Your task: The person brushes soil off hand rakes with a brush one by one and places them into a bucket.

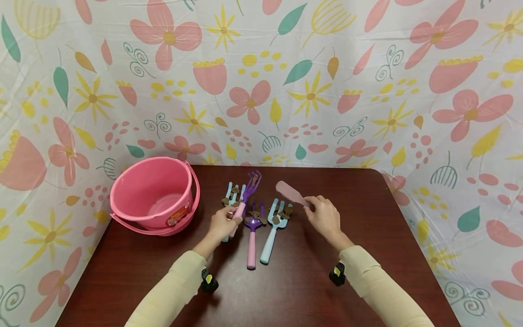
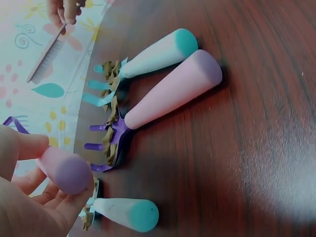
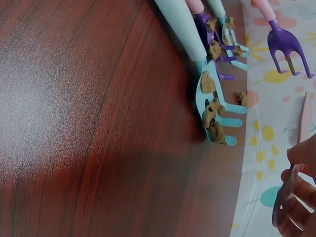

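My left hand [image 1: 222,223] grips the pink handle of a purple garden hand rake [image 1: 249,187], its bent tines pointing to the back and raised over the other tools. Brown clay-like bits cling to those tines. In my right hand [image 1: 324,219] is a pink brush [image 1: 291,192], pinched by its handle; pale bristles show along its edge in the right wrist view. Between the hands lie a purple fork with a pink handle [image 1: 252,250] and a light blue fork [image 1: 268,247], both with brown bits [image 3: 212,113] on the tines. A second light blue fork [image 1: 231,193] lies partly hidden behind my left hand.
A pink bucket [image 1: 151,218] stands at the back left, its handle lowered around the side. The dark wooden table [image 1: 278,299] meets a flower-printed curtain [image 1: 253,136] along the back and both sides.
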`<action>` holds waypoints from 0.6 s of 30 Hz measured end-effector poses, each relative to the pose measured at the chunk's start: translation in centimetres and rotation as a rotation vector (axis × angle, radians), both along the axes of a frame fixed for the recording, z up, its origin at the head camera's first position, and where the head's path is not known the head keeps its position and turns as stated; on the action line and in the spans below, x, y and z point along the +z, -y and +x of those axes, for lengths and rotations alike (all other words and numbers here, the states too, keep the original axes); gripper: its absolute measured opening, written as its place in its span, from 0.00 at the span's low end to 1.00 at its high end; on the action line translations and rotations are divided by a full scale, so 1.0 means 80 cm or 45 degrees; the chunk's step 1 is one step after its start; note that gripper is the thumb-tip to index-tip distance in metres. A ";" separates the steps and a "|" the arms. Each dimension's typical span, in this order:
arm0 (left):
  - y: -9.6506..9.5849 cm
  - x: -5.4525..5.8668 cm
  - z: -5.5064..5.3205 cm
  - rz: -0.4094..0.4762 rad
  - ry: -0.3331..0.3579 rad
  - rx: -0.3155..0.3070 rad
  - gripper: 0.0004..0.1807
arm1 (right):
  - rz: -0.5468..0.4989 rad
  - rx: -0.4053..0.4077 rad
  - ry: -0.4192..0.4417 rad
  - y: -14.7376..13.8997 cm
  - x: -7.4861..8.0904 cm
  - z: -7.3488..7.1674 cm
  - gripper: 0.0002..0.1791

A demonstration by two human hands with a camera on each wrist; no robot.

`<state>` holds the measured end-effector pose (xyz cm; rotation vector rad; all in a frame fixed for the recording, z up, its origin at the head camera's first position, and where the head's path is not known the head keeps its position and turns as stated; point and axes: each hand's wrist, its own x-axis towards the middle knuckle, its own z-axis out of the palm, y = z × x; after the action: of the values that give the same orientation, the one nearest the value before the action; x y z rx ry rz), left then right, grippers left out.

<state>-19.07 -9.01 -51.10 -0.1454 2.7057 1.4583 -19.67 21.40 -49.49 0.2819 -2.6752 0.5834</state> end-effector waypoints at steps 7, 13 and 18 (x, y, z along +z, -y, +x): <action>-0.008 -0.011 0.001 0.464 0.187 0.011 0.19 | -0.060 0.003 0.009 0.007 0.002 0.002 0.14; -0.017 -0.017 0.005 0.689 0.262 -0.008 0.20 | -0.099 0.016 -0.008 0.015 0.003 0.003 0.14; -0.027 -0.020 0.010 0.839 0.288 -0.011 0.20 | -0.116 0.056 0.008 0.022 0.005 0.003 0.15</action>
<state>-18.30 -6.89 -52.71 -0.2384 1.9300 2.0846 -19.47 19.66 -49.06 0.3145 -2.6457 0.7183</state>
